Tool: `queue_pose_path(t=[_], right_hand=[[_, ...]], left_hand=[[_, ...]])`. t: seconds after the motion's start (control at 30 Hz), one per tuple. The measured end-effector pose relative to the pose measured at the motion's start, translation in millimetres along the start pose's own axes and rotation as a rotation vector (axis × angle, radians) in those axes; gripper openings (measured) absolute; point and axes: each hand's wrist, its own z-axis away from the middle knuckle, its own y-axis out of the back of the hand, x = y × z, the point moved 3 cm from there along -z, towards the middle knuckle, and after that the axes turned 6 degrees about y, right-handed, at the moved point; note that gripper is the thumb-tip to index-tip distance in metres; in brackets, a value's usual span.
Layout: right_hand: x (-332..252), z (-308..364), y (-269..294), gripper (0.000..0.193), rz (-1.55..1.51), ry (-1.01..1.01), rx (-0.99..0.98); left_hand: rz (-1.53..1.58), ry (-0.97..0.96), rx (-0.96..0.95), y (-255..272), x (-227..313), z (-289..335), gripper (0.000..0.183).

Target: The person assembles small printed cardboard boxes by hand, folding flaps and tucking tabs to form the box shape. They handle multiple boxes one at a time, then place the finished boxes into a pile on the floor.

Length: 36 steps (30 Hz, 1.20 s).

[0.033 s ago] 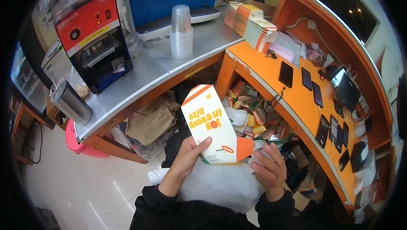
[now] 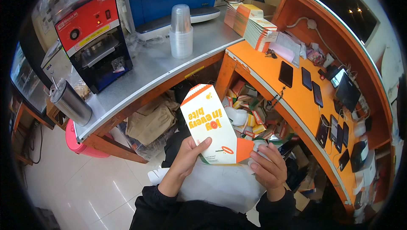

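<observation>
My left hand (image 2: 189,155) grips a flat, white and orange cardboard food box (image 2: 214,126) by its near left edge, thumb on top. The box is tilted over my lap, with yellow and orange print upside down to me. At its right end sticks out an orange flap (image 2: 244,150). Beside that flap is my right hand (image 2: 270,167), its fingers curled around something pale and partly see-through that I cannot make out. A white sheet-like thing (image 2: 216,185) lies across my lap under the box.
Folded boxes (image 2: 259,32) stand stacked where the metal counter (image 2: 148,66) meets the orange desk (image 2: 296,79). Several phones (image 2: 286,74) lie on the desk. Clear cups (image 2: 181,39), a red and black sealing machine (image 2: 91,35) and a steel tumbler (image 2: 71,102) stand on the counter. Below is a pile of cartons (image 2: 254,119).
</observation>
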Motion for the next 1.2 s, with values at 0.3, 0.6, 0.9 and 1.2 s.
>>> queue_pose_path(t=[0.3, 0.6, 0.9, 1.2], right_hand=[[12.1, -0.3, -5.9, 0.028, -0.266, -0.336, 0.052], [9.8, -1.1, -12.3, 0.029, -0.301, -0.263, 0.081], [21.9, 3.8, -13.8, 0.036, -1.04, -0.682, -0.095], [33.2, 6.9, -21.2, 0.044, -0.026, -0.409, 0.215]], left_hand=[[-0.139, -0.176, -0.042, 0.3, 16.0, 12.3, 0.028], [-0.233, -0.251, -0.039, -4.4, 25.0, 23.8, 0.026], [-0.299, -0.148, -0.168, -7.4, 28.7, 25.2, 0.028], [-0.123, -0.109, 0.046, -4.7, 18.6, 7.6, 0.032]])
